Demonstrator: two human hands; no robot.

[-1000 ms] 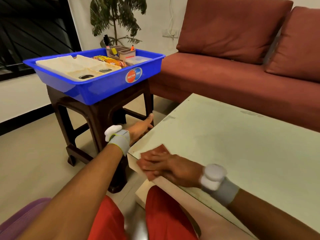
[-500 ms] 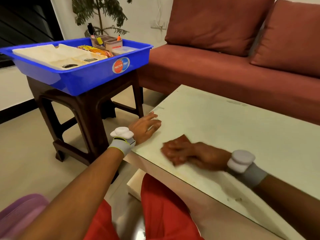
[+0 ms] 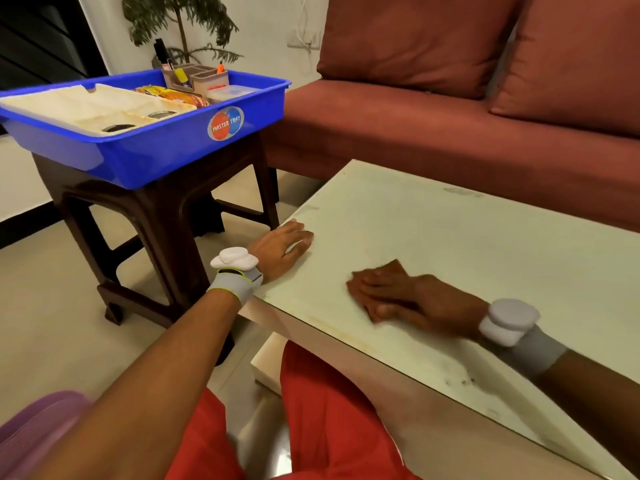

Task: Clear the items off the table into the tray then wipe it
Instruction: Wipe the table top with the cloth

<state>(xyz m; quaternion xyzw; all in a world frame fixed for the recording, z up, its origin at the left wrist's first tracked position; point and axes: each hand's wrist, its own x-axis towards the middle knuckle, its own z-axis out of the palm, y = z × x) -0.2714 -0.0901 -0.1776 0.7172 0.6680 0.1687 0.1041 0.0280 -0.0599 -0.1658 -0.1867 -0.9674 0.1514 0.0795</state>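
Observation:
My right hand (image 3: 401, 296) lies flat on a brown cloth (image 3: 393, 266), pressing it onto the pale glass-topped table (image 3: 467, 237) near its front left part. Most of the cloth is hidden under the fingers. My left hand (image 3: 280, 249) rests open on the table's left edge, fingers spread, holding nothing. The blue tray (image 3: 162, 150) sits on a dark brown stool (image 3: 162, 209) to the left of the table. It holds a cream divided tray, a snack packet, a pen organiser and a clear box.
A dark red sofa (image 3: 450, 133) runs along the far side of the table. A potted plant (image 3: 183, 26) stands behind the tray. A purple object (image 3: 34, 431) lies at the lower left, and my red-clad legs are under the table's near edge.
My right hand has slid the cloth to the right, away from the table's left corner. My left hand moved from the corner onto the table's left edge.

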